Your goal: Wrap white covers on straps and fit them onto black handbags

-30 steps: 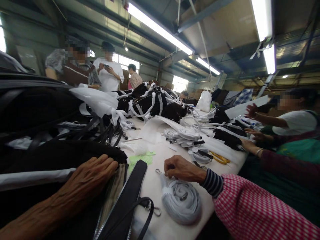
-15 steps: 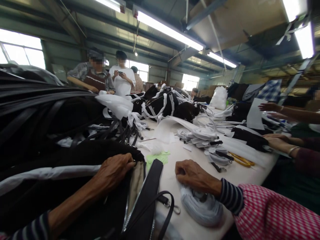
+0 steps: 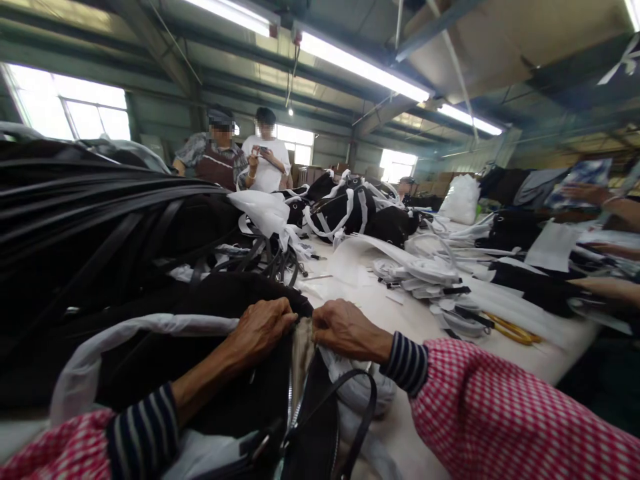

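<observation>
A black bag [image 3: 240,393] lies before me, its zipped mouth parted over a beige lining [image 3: 301,350]. My left hand [image 3: 265,327] is closed on the bag's upper edge, left of this opening. At the opening's right side is my right hand [image 3: 347,330], fingers curled shut. Just below that hand sits a coiled strap in clear plastic [image 3: 367,387], seemingly held by it; the fingers hide the exact grip and also meet the bag's edge. A thin black strap [image 3: 367,407] loops over the bag's right panel. A white-wrapped handle [image 3: 165,325] arches beside my left forearm.
Black straps [image 3: 125,183] are heaped at left. Several wrapped coils [image 3: 425,277] and yellow-handled scissors [image 3: 515,330] lie on the pale table [image 3: 425,427]. Black bags [image 3: 345,210] are piled farther back. Two people stand beyond; another person's arms [image 3: 610,283] reach in from the right.
My right hand has moved left to the bag's opening, and the plastic-wrapped coil has shifted with it. My left hand stays on the bag's edge. The view has turned slightly left.
</observation>
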`<state>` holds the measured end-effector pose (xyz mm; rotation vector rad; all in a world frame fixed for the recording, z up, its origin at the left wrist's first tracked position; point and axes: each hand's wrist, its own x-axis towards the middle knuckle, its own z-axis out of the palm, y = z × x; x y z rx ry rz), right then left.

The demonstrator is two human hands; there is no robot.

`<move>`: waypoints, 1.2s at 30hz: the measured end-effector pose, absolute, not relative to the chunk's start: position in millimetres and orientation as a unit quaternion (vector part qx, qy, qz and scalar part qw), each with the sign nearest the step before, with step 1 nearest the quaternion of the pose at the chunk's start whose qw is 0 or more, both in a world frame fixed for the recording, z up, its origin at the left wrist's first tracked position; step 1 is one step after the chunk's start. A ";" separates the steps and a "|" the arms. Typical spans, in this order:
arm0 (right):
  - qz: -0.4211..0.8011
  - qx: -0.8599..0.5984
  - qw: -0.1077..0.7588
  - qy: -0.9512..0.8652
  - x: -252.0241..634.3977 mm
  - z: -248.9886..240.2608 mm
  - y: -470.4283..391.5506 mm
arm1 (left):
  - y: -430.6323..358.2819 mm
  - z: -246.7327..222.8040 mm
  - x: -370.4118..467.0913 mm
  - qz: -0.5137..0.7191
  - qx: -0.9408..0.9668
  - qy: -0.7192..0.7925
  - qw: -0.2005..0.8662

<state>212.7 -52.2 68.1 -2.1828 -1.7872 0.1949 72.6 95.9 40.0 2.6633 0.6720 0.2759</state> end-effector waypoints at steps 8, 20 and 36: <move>0.062 -0.770 0.120 -0.624 214.1 60.0 -34.9 | 90.7 39.7 66.0 0.097 0.945 0.241 0.198; 0.096 -0.772 0.116 -0.617 212.7 65.6 -27.4 | 92.4 39.9 67.7 0.096 0.946 0.238 0.198; 0.147 -0.705 0.347 -0.601 217.8 23.4 -16.7 | 97.3 32.8 69.6 0.095 0.954 0.223 0.176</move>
